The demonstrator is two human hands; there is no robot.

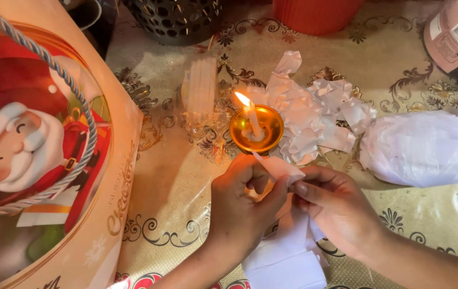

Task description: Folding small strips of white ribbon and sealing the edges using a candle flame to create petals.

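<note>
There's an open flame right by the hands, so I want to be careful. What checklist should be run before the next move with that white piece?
1. Lit white candle upright in small golden bowl: ok.
2. Both hands' grip on the white folded piece: left hand and right hand pinch it, ok.
3. Piece apart from flame: near the bowl's rim, touching or not, cannot tell.
4. Loose pile of crumpled white wrappers away from flame: right beside the bowl, not ok.
5. Clear plastic table cover away from heat: bowl stands on it, cannot tell.
</note>
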